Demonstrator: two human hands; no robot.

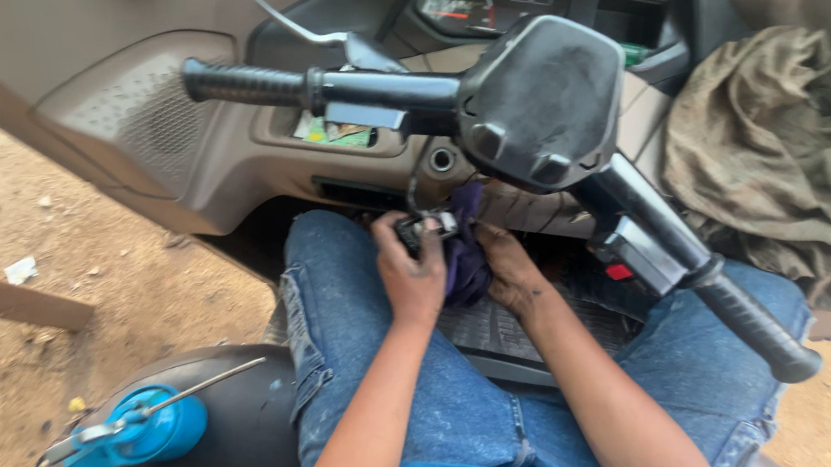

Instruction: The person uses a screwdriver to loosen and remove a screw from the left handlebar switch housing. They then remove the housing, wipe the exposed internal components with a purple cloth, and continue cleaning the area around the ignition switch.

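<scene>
Your left hand (411, 274) is gripping a small dark metal part (425, 228) while your right hand's (509, 270) fingers are pressing a crumpled purple cloth (465, 249) against its right side.

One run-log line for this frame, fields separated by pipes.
left hand: grips small dark metal part | right hand: on purple cloth | above: black handlebar | seat: blue oil can

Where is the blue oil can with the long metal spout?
Head view, lower left: the blue oil can lies on the dark seat, beside the person's left denim-clad thigh.
</scene>
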